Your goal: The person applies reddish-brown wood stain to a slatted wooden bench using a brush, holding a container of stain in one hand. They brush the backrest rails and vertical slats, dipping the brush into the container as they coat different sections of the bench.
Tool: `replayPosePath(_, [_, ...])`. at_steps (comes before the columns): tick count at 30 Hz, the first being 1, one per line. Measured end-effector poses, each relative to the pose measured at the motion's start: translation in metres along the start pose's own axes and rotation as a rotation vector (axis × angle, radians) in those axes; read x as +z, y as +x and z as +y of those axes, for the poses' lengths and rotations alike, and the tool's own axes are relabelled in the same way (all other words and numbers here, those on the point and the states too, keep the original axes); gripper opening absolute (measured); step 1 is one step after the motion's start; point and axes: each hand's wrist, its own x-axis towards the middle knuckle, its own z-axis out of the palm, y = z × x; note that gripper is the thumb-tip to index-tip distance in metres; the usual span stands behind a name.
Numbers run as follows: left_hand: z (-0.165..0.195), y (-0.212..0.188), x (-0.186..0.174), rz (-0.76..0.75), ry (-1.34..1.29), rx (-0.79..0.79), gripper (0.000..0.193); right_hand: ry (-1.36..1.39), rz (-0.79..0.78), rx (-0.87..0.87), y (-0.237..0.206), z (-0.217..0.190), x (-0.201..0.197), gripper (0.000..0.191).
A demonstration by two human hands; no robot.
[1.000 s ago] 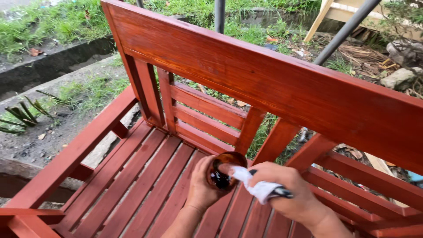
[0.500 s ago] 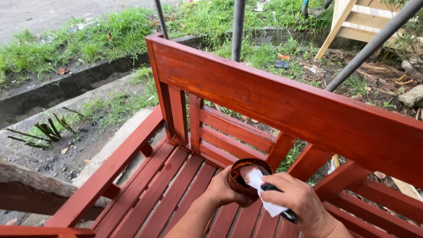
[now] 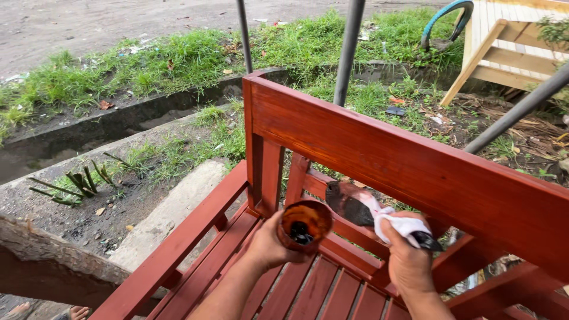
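Note:
My left hand (image 3: 269,243) grips a small brown cup (image 3: 304,225) with dark liquid inside, held over the slatted seat of a red-brown wooden bench (image 3: 409,172). My right hand (image 3: 409,261) holds a paintbrush (image 3: 355,204) whose handle is wrapped in white cloth. Its dark, wet bristles point up and left, just right of the cup and in front of the lower back slats. The bench's broad top rail runs across above both hands.
Two grey metal poles (image 3: 349,50) rise behind the bench. A concrete ditch (image 3: 106,127) and grass lie to the left and beyond. Pale unpainted wooden furniture (image 3: 504,41) stands at top right. Someone's bare toes (image 3: 74,312) show at bottom left.
The brush has come out of the cup and now sits to its right, bristles up. The view has shifted so the bench's left end post is now central.

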Motion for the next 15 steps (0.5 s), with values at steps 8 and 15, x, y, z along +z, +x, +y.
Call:
replayPosePath(8, [-0.01,-0.001,-0.07,0.438,0.263,-0.165,0.11,-0.579,-0.343,-0.498,0.042,0.018,0.08,0.016])
replayPosePath(15, [-0.003,0.012,-0.078,0.511,0.29,-0.124,0.108,-0.773,-0.487,-0.612,0.059,0.016,0.107,0.021])
